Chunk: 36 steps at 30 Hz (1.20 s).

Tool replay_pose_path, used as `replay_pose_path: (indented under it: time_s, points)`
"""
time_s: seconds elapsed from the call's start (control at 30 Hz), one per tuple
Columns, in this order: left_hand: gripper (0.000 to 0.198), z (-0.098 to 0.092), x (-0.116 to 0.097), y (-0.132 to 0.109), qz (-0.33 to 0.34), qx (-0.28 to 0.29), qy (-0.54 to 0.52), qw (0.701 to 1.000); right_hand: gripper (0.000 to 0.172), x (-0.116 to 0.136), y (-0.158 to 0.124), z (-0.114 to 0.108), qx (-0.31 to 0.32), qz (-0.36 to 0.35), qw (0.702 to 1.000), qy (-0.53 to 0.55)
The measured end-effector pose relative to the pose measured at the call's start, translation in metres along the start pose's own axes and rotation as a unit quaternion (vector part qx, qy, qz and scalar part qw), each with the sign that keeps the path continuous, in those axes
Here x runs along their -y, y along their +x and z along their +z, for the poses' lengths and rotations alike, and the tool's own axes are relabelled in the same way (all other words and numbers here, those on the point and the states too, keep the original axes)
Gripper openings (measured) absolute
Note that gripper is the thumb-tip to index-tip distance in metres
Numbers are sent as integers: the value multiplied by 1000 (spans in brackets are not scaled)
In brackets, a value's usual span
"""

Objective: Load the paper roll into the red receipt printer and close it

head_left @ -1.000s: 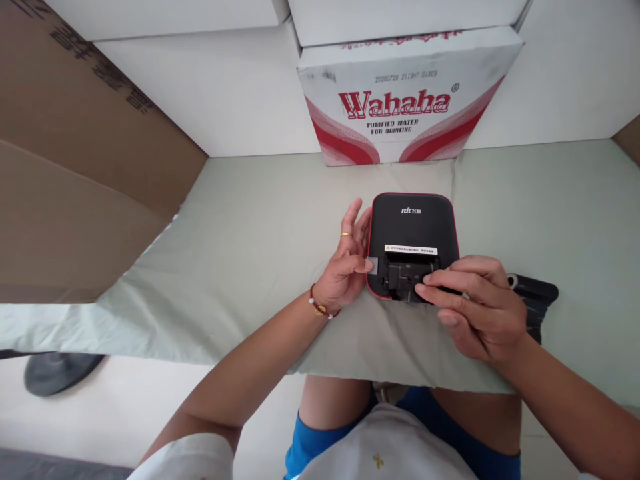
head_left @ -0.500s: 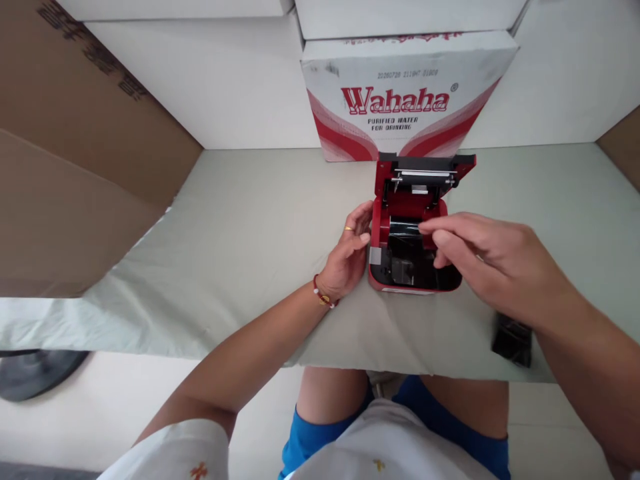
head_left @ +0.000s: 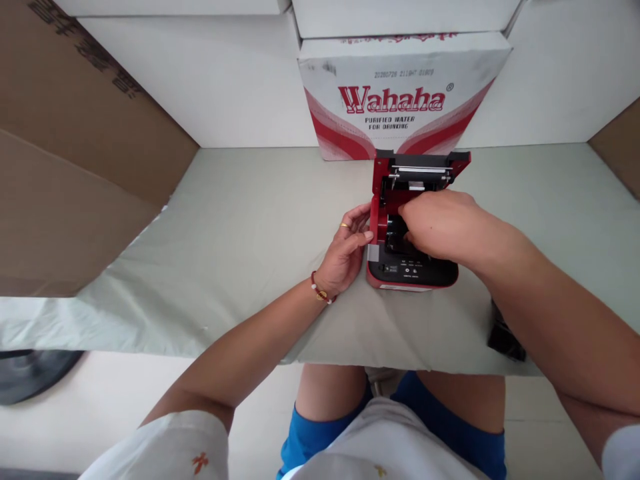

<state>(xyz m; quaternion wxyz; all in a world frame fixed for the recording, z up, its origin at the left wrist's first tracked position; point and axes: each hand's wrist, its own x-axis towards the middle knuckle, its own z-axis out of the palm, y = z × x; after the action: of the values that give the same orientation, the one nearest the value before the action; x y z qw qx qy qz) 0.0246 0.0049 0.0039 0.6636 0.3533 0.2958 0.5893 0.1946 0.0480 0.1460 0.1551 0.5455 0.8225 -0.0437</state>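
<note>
A small red and black label printer (head_left: 413, 272) stands on the cloth with its lid (head_left: 423, 175) raised. My left hand (head_left: 345, 257) holds the printer's left side, fingers behind and thumb at the near edge. Inside the bay lies a glossy black ribbon roll (head_left: 393, 227). Reaching in from the right, my right hand (head_left: 440, 223) has its fingers closed around the roll's black film. The back of this hand covers the right part of the bay, and most of its fingertips are hidden.
Behind the printer stands a white and red water carton (head_left: 395, 100), against more white boxes (head_left: 200, 80). A large brown cardboard box (head_left: 90, 160) is at the left. A black object (head_left: 506, 339) lies near the table's front edge, partly behind my right forearm.
My right hand has moved left and deeper into the printer bay. The black film that lay over the front panel is off it, and the panel's icons show. My left hand stays put.
</note>
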Motion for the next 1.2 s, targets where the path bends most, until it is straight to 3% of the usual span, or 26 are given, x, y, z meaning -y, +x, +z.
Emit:
replay_pose_path:
  time_s: [0.23,0.57,1.03,1.2]
  points:
    - [55,1,-2,-1,-1,-1,-5,1000,29,-2,4,7,16,19,999,-27]
    - [52,0,-1,-1,-18,-7,-18,1000,53,-16,-4,4,51,-5,998,40]
    - [62,4,-1,-3,-14,0,-5,1000,42,-17,-12,7,29,-3,999,35]
    - [59,2,1,-2,-10,-5,5,1000,51,-8,-12,7,3,4,999,39]
